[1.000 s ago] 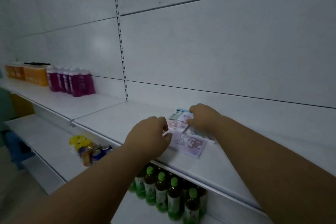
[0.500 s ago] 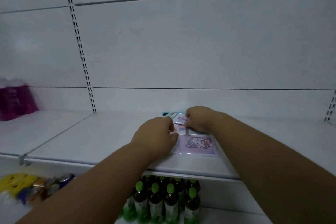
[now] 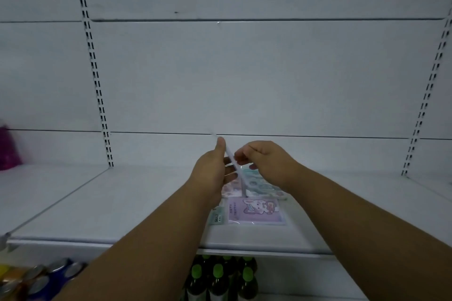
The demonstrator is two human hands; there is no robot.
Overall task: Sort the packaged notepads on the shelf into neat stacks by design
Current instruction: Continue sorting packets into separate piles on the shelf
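Note:
Packaged notepads lie on the white shelf (image 3: 122, 203). A purple one with a rabbit drawing (image 3: 255, 210) is nearest the front edge. Behind it lie a teal one (image 3: 263, 184) and a pink one (image 3: 231, 189), partly hidden by my hands. A thin notepad (image 3: 233, 160) is raised edge-on above the pile, tilted. My left hand (image 3: 212, 173) grips it from the left, thumb along its upper edge. My right hand (image 3: 264, 161) pinches it from the right.
Green-capped bottles (image 3: 220, 278) stand on the shelf below. Cans and yellow packets (image 3: 36, 278) sit at the lower left. Magenta packs (image 3: 7, 149) are at the far left of the shelf. The back wall has slotted uprights (image 3: 97, 80).
Both hands were flat on the pile of notepads; now they have risen with one notepad held edge-on between them. The camera has turned right, so the shelf faces me squarely.

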